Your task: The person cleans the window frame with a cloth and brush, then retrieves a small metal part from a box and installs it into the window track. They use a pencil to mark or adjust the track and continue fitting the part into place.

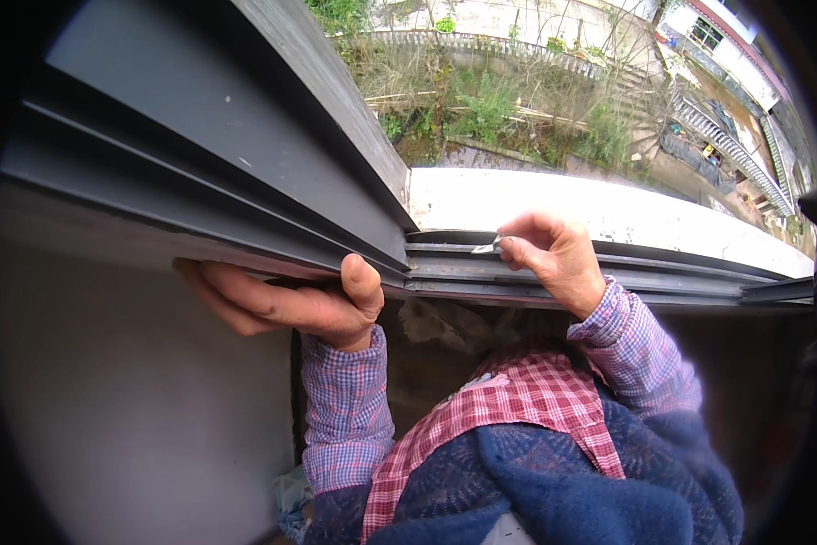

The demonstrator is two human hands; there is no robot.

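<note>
My right hand (556, 262) is above the lower track (517, 272) of a dark grey metal window frame. Thumb and forefinger pinch a small flat greyish-white piece (487, 247) with a pointed end, which reaches toward the track's corner. Its kind is too small to make out, and I cannot tell whether it touches the track. Against the frame's upright side (245, 173), my left hand (313, 309) lies with fingers stretched along the wall below the edge. Its thumb points up at the inner rim of the frame, close to the corner, and nothing shows in this hand.
Beyond the track runs a white outer sill (535, 200), with plants and a paved yard below outside. A pale wall (145, 391) fills the lower left. A dark sash part (781, 291) stands at the track's right end.
</note>
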